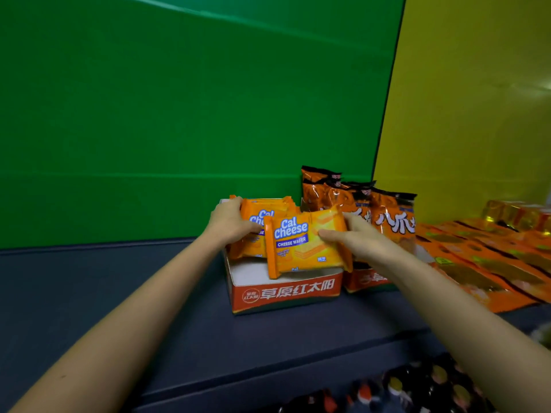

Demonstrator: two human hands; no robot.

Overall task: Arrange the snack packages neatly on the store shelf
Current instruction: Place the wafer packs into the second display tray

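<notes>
Right hand [354, 238] pinches front Cal Cheese pack [307, 245]; left hand [231, 223] grips rear packs [262, 210]. Seat it upright, square in tray [286, 293].

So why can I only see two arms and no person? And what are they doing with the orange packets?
The camera sits on the person's head and looks down, so you see only their arms. There is just this one picture. The right hand has a grip on a Cal Cheese wafer packet, held over a red and white cardboard tray. The left hand steadies more wafer packets standing in that tray. Beside it stand orange snack bags, and flat orange packs lie to the right. Everything rests on a dark blue shelf.
</notes>
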